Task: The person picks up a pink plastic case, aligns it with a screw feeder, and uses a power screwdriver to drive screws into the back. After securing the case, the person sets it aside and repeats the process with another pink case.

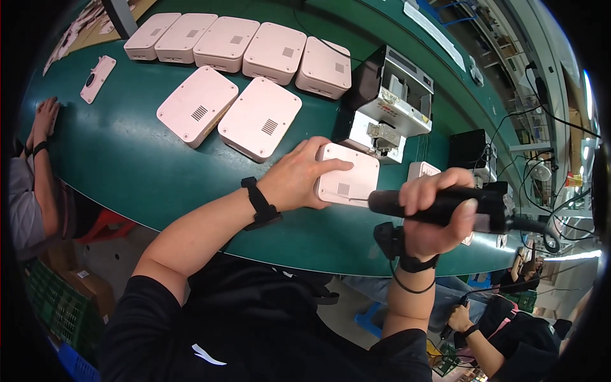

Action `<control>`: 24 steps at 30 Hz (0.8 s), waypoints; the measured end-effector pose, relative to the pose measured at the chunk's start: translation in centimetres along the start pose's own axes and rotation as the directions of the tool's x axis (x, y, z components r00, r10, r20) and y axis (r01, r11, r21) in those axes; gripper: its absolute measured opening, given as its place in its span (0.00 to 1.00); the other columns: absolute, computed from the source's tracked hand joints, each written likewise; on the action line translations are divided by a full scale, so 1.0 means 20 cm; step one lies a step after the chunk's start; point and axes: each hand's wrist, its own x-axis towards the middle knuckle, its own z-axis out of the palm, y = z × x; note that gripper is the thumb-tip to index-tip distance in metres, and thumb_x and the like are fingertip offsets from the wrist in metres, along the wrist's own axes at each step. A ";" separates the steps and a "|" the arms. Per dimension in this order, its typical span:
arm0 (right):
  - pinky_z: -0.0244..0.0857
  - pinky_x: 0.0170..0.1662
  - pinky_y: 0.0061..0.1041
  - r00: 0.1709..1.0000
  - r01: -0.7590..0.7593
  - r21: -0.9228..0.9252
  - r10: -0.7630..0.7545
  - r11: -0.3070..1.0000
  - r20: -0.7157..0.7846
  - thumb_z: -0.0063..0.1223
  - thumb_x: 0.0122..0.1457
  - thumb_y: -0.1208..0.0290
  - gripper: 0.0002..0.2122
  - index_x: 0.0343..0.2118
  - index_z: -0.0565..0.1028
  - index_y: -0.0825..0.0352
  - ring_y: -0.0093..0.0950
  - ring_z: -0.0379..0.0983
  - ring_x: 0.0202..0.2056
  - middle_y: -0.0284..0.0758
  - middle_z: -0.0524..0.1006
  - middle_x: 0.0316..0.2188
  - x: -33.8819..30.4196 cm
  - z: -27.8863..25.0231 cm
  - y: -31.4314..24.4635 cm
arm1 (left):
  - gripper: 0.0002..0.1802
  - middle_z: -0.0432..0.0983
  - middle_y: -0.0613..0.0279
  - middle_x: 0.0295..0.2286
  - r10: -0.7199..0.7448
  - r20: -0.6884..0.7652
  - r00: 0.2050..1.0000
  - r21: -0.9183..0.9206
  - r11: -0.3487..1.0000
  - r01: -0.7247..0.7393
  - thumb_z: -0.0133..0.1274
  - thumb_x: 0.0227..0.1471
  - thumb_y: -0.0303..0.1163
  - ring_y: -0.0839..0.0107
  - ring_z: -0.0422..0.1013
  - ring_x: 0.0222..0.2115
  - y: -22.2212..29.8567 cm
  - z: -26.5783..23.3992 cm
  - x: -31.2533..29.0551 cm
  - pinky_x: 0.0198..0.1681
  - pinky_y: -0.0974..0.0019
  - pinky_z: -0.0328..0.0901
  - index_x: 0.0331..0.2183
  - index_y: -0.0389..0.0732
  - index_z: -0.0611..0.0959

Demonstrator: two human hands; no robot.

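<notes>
Pink casing (349,175) lies flat on the green table (127,159) in front of you, its grille side up, just before the grey screw feeder (391,102). Your left hand (296,178) rests on its left end, fingers (331,167) spread flat across the top and pressing it down. Your right hand (433,213) has its fingers wrapped tight around a black electric screwdriver (445,207), held level, with its tip at the casing's right edge. Two more pink casings (232,111) lie just beyond your left hand, and a row of five (238,41) sits further back. Another person's hand (44,118) rests on the table's far left edge.
</notes>
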 end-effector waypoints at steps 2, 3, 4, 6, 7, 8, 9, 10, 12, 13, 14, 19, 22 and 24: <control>0.61 0.27 0.29 0.991 0.122 0.007 -0.121 0.993 -0.060 0.45 0.64 0.48 0.20 0.37 0.67 0.64 0.25 0.63 0.19 0.33 0.67 0.19 0.11 -0.01 -0.05 | 0.41 0.62 0.52 0.53 0.000 -0.009 1.000 -0.005 1.000 0.000 0.73 0.31 0.33 0.51 0.65 0.54 0.00 0.01 0.00 0.56 0.55 0.67 0.53 0.59 0.79; 0.61 0.27 0.29 0.980 0.180 0.006 -0.179 0.984 -0.092 0.44 0.65 0.49 0.19 0.37 0.67 0.64 0.25 0.63 0.19 0.33 0.67 0.19 0.15 -0.03 -0.06 | 0.41 0.62 0.53 0.53 -0.001 -0.012 1.000 -0.010 1.000 0.001 0.73 0.31 0.32 0.51 0.66 0.53 0.01 0.02 0.00 0.56 0.55 0.67 0.53 0.59 0.79; 0.61 0.27 0.29 0.979 0.182 0.005 -0.181 0.983 -0.094 0.44 0.65 0.49 0.19 0.37 0.67 0.64 0.25 0.63 0.19 0.33 0.67 0.19 0.20 -0.04 -0.04 | 0.41 0.62 0.53 0.53 0.000 -0.010 1.000 -0.010 1.000 -0.001 0.73 0.31 0.32 0.51 0.66 0.53 0.01 0.02 -0.01 0.56 0.55 0.67 0.53 0.59 0.79; 0.60 0.28 0.29 0.961 0.188 -0.117 -0.207 0.975 -0.182 0.42 0.65 0.49 0.19 0.37 0.68 0.64 0.25 0.62 0.19 0.32 0.67 0.19 0.31 -0.07 0.03 | 0.41 0.62 0.53 0.53 -0.011 -0.005 1.000 -0.003 1.000 0.011 0.73 0.31 0.33 0.52 0.65 0.54 0.01 0.01 -0.02 0.56 0.55 0.66 0.53 0.59 0.79; 0.60 0.28 0.29 0.949 0.185 -0.181 -0.223 0.966 -0.222 0.42 0.66 0.49 0.19 0.37 0.69 0.63 0.25 0.62 0.19 0.32 0.67 0.19 0.35 -0.08 0.04 | 0.41 0.62 0.53 0.53 -0.016 -0.005 1.000 -0.003 1.000 0.016 0.73 0.32 0.33 0.52 0.65 0.54 0.01 0.00 -0.01 0.56 0.55 0.66 0.53 0.59 0.79; 0.60 0.28 0.29 0.950 0.186 -0.182 -0.224 0.966 -0.218 0.42 0.66 0.49 0.19 0.37 0.69 0.63 0.25 0.62 0.19 0.32 0.67 0.19 0.35 -0.09 0.03 | 0.41 0.62 0.53 0.53 -0.015 -0.008 1.000 -0.003 1.000 0.015 0.73 0.32 0.33 0.52 0.65 0.54 0.01 0.00 -0.01 0.56 0.55 0.66 0.53 0.59 0.79; 0.60 0.27 0.29 0.958 0.146 -0.160 -0.180 0.976 -0.224 0.42 0.66 0.49 0.19 0.37 0.69 0.64 0.25 0.62 0.19 0.32 0.67 0.19 0.36 -0.09 0.02 | 0.41 0.62 0.53 0.53 -0.011 -0.006 1.000 -0.011 1.000 0.011 0.73 0.32 0.33 0.52 0.65 0.54 0.01 0.00 0.00 0.56 0.55 0.66 0.53 0.59 0.79; 0.60 0.27 0.29 0.965 0.103 -0.135 -0.132 0.986 -0.227 0.42 0.65 0.48 0.19 0.36 0.68 0.64 0.25 0.62 0.19 0.32 0.67 0.19 0.35 -0.08 0.01 | 0.41 0.62 0.53 0.53 -0.011 -0.005 1.000 -0.017 1.000 0.011 0.73 0.32 0.33 0.52 0.65 0.54 0.01 0.00 -0.01 0.56 0.55 0.66 0.53 0.59 0.79; 0.60 0.27 0.28 0.971 0.054 -0.109 -0.077 0.993 -0.224 0.42 0.65 0.48 0.20 0.36 0.68 0.64 0.25 0.61 0.19 0.32 0.67 0.20 0.31 -0.05 -0.01 | 0.40 0.62 0.53 0.53 -0.018 -0.008 1.000 -0.026 0.999 0.018 0.72 0.32 0.33 0.52 0.65 0.54 0.00 0.01 -0.01 0.56 0.55 0.66 0.53 0.59 0.79; 0.60 0.27 0.28 0.982 0.054 -0.043 -0.061 0.998 -0.180 0.43 0.65 0.47 0.21 0.37 0.68 0.64 0.25 0.62 0.19 0.32 0.67 0.20 0.25 -0.02 -0.04 | 0.40 0.62 0.53 0.53 -0.009 -0.015 1.000 -0.024 1.000 0.009 0.72 0.32 0.33 0.52 0.65 0.54 0.00 0.01 0.00 0.56 0.55 0.66 0.53 0.59 0.79; 0.60 0.26 0.28 0.990 0.050 0.023 -0.047 0.998 -0.135 0.43 0.64 0.46 0.22 0.37 0.68 0.65 0.25 0.62 0.18 0.32 0.67 0.20 0.20 0.02 -0.06 | 0.40 0.62 0.52 0.53 -0.001 -0.021 1.000 -0.022 1.000 0.001 0.72 0.32 0.33 0.51 0.65 0.54 0.00 0.01 0.00 0.56 0.55 0.66 0.53 0.59 0.79; 0.61 0.25 0.28 0.997 0.074 0.066 -0.075 0.995 0.003 0.47 0.62 0.44 0.24 0.38 0.65 0.66 0.26 0.62 0.17 0.33 0.67 0.19 0.05 0.23 -0.10 | 0.40 0.63 0.52 0.53 0.026 -0.034 0.999 -0.024 0.999 -0.027 0.73 0.32 0.34 0.50 0.65 0.55 -0.02 0.01 -0.01 0.56 0.54 0.66 0.53 0.58 0.79; 0.62 0.25 0.28 0.998 0.045 0.022 -0.046 0.999 0.039 0.48 0.60 0.44 0.24 0.38 0.64 0.66 0.26 0.63 0.17 0.33 0.68 0.19 0.03 0.25 -0.07 | 0.41 0.62 0.51 0.53 0.018 -0.037 0.999 -0.032 0.999 -0.019 0.73 0.32 0.34 0.50 0.64 0.55 -0.02 0.02 -0.01 0.57 0.54 0.66 0.53 0.58 0.79; 0.62 0.25 0.28 0.998 0.029 -0.001 -0.029 1.000 0.061 0.49 0.60 0.44 0.25 0.38 0.64 0.66 0.25 0.63 0.17 0.33 0.68 0.19 0.02 0.26 -0.04 | 0.41 0.62 0.51 0.53 0.012 -0.044 0.999 -0.037 0.999 -0.014 0.73 0.32 0.34 0.49 0.64 0.55 -0.01 0.03 -0.01 0.57 0.54 0.66 0.53 0.58 0.79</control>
